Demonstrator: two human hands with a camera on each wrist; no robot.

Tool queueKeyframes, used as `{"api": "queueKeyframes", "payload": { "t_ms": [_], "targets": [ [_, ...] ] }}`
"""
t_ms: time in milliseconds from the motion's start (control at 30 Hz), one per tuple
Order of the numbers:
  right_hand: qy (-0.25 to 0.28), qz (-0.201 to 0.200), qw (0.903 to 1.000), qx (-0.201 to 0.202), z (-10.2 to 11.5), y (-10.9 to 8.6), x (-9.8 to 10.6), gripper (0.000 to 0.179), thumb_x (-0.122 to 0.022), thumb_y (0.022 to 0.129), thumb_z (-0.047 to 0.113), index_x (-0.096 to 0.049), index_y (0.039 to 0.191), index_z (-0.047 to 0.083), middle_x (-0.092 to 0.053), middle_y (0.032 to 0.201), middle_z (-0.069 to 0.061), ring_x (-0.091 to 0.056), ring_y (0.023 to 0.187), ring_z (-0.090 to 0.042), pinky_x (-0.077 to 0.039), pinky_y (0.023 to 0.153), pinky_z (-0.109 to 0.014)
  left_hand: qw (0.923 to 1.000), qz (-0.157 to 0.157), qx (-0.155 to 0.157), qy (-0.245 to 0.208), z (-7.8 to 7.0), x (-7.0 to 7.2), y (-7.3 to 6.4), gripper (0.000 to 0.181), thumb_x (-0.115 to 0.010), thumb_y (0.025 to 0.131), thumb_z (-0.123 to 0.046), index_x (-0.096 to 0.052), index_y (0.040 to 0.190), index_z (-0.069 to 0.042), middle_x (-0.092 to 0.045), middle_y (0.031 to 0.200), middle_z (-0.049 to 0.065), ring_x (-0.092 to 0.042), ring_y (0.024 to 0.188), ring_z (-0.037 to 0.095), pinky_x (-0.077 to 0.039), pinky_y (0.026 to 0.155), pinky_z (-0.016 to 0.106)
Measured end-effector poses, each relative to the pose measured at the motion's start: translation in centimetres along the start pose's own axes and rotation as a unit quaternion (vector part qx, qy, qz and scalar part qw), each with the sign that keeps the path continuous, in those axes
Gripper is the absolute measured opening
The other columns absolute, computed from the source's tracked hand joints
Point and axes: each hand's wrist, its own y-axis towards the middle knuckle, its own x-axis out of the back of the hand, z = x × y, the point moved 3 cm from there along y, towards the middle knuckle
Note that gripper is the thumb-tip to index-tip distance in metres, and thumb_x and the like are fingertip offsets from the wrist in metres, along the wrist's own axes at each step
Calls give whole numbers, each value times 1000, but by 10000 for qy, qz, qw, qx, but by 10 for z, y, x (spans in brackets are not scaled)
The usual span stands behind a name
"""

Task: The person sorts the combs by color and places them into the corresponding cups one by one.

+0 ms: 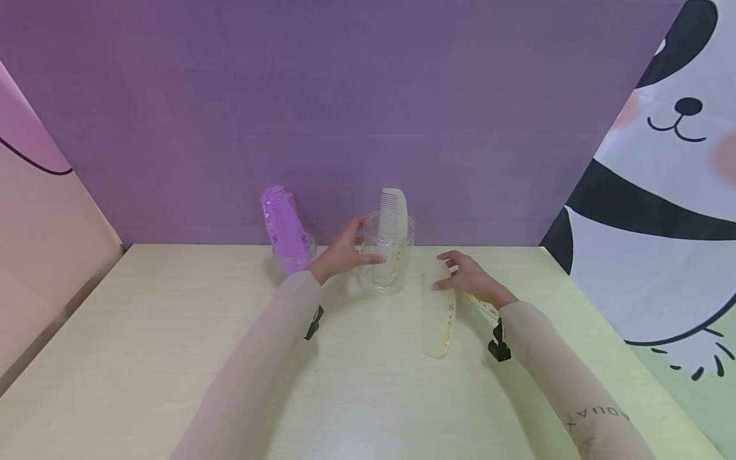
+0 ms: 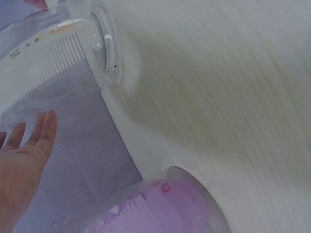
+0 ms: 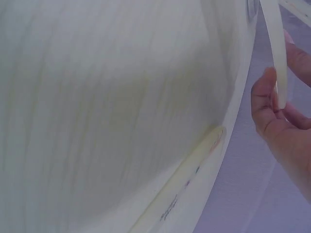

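A clear cup stands near the table's back edge with a cream comb upright in it. My left hand holds the cup's left side, thumb across the front and fingers toward the back; the left wrist view shows those fingers nearly straight beside the wall. Right of the cup, my right hand pinches one end of a second cream comb, which hangs edge-on between thumb and fingers in the right wrist view. Another cream comb lies on the table beneath that hand.
Left of my left hand, another clear cup holds purple combs that lean to the left. The pale wooden table ends at a purple backdrop close behind both cups. A panda print hangs at the right.
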Motion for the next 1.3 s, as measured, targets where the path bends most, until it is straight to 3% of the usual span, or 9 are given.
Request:
{"api": "queueKeyframes", "payload": {
  "t_ms": [267,433,633,1000,1100,1300],
  "targets": [
    [369,-150,9992,53,0,-2,5,65,-69,80,15,-36,134,-2,-40,125,-24,-55,95,-27,-49,76,-27,10000,23,-54,-45,1,0,0,95,-79,70,-27,-19,143,-16,-33,144,10,-45,122,33,-44,98,44],
    [945,-213,9953,60,2,-4,9,61,-68,81,9,-37,133,0,-40,121,-22,-50,96,-23,-50,76,-25,10000,45,-37,-80,2,-1,1,96,-79,69,-28,-19,143,-16,-33,144,10,-44,122,33,-44,98,45],
    [1531,-221,9879,111,3,-2,13,58,-65,82,3,-34,131,-1,-47,116,-22,-57,85,-12,-53,75,-26,10000,52,-44,-52,3,-1,2,97,-79,69,-28,-18,143,-16,-33,144,10,-44,123,33,-44,98,44],
    [1844,-399,9818,239,19,0,29,61,-62,84,3,-28,134,-4,-42,129,-27,-58,85,-6,-52,75,-25,10000,24,21,-25,2,0,1,96,-79,69,-28,-19,143,-17,-32,144,9,-45,123,31,-44,98,44],
    [1906,-545,9799,228,25,-1,36,59,-62,84,2,-29,132,-4,-49,122,-20,-58,84,-4,-52,73,-22,10000,22,-1,-30,2,0,1,96,-79,69,-28,-19,143,-16,-33,144,9,-45,123,32,-44,98,43],
    [2248,-876,9700,306,35,0,52,47,-64,81,-1,-39,120,4,-57,92,11,-57,82,-2,-52,70,-20,10000,21,26,0,1,0,1,95,-79,70,-28,-19,143,-16,-33,143,9,-45,123,32,-44,99,43]
  ]
}}
